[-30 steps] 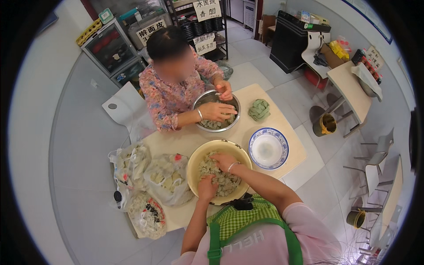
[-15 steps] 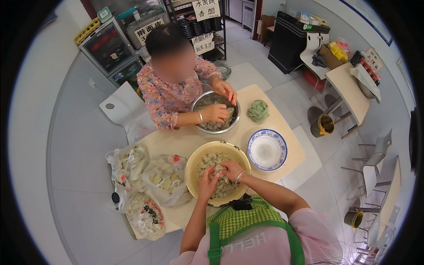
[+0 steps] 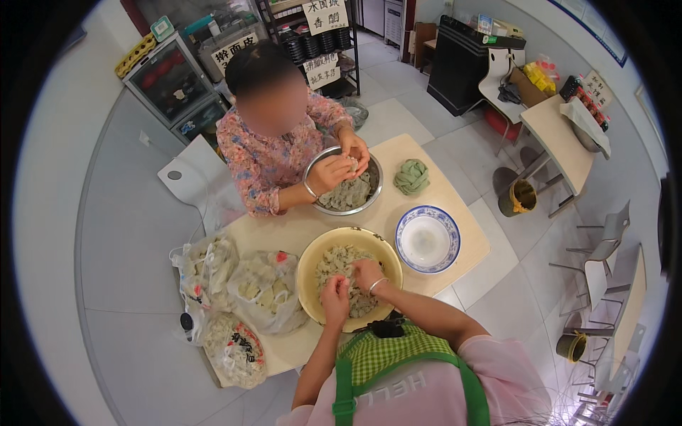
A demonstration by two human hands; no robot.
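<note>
A cream enamel basin (image 3: 310, 258) with a chipped dark rim holds a heap of small grey-green torn pieces (image 3: 337, 260) of food. Both my hands are over this heap, slightly apart. My left hand (image 3: 336, 299) has its fingers curled and the tips pinched together; what lies between them is too small to name. My right hand (image 3: 367, 275), wearing a bracelet at the wrist, points fingers down at the pieces, bent and closed, their tips partly hidden. Across the table, a person's two hands (image 3: 343, 169) pinch a bit of food above a steel bowl (image 3: 379, 186) of similar grey-green food.
Right of the basin stands a white bowl (image 3: 428, 240) with a blue patterned rim, and beyond it a crumpled green cloth (image 3: 411, 177). Plastic bags (image 3: 268, 291) of pale pieces crowd the table's left side. Another tied bag (image 3: 233, 350) lies at the near left corner.
My hands, close together on a clump before, have parted; the right has dropped toward the heap. The other person's hands have risen from the steel bowl and come together.
</note>
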